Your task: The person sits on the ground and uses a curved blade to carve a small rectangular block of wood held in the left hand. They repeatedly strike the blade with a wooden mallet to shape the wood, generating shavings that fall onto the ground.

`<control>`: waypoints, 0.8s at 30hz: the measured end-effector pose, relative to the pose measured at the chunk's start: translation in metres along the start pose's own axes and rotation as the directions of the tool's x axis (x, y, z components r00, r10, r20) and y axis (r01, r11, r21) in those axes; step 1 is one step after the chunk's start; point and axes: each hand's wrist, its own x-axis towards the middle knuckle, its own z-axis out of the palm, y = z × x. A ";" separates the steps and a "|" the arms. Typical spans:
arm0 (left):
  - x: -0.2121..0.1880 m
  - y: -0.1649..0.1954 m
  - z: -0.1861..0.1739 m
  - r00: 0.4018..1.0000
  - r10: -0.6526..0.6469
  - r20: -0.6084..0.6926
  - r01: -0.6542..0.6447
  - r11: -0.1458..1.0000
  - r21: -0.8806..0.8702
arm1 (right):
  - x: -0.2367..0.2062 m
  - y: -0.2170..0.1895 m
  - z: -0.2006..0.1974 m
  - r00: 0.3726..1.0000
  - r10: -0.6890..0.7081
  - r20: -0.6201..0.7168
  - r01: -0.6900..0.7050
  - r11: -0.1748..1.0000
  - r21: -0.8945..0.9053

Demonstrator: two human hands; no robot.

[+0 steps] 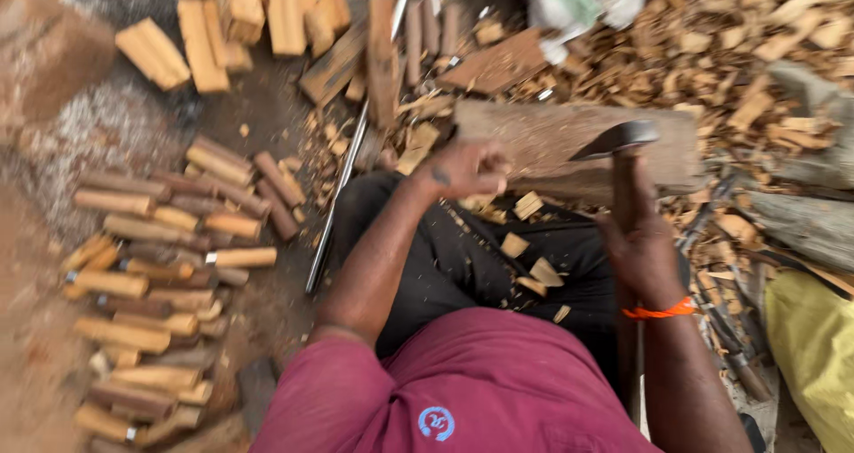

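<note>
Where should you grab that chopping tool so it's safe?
Grip the axe by its wooden handle, low down, coming from below, where the right hand grips it. The dark metal head sticks out sideways at the top, so fingers belong well under it.

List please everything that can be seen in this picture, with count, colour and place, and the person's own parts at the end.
wooden block: one, grey-brown, lying flat ahead of the knees
adze: one, dark metal head on a wooden handle, raised over the block
carved wooden pieces: many, light brown, piled on the ground at left
cut wood billets: several, pale yellow, top left
metal rod: one, grey, lying on the ground beside the left leg
wood chips: very many, tan, covering the ground at top right and on the lap
yellow cloth: one, lower right edge
wristband: one, orange, on the right wrist
shirt: one, maroon
left hand: closed on something at the block's near edge; blurred
right hand: gripping the adze handle
</note>
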 end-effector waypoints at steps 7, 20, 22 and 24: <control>0.035 -0.042 -0.123 0.841 -0.375 -0.391 0.522 0.753 0.401 | 0.017 0.023 0.008 0.982 0.187 0.010 -0.187 0.982 -0.012; 0.111 -0.090 -0.056 0.702 -0.691 -0.175 0.659 0.535 0.529 | 0.037 0.022 -0.022 0.950 0.307 -0.051 -0.309 0.950 -0.048; 0.105 -0.078 -0.058 0.721 -0.668 -0.185 0.649 0.556 0.519 | 0.030 0.022 -0.028 0.906 0.420 -0.049 -0.423 0.905 -0.047; 0.097 -0.058 -0.066 0.697 -0.675 -0.241 0.698 0.562 0.445 | 0.020 0.024 -0.033 0.869 0.494 -0.032 -0.495 0.867 -0.065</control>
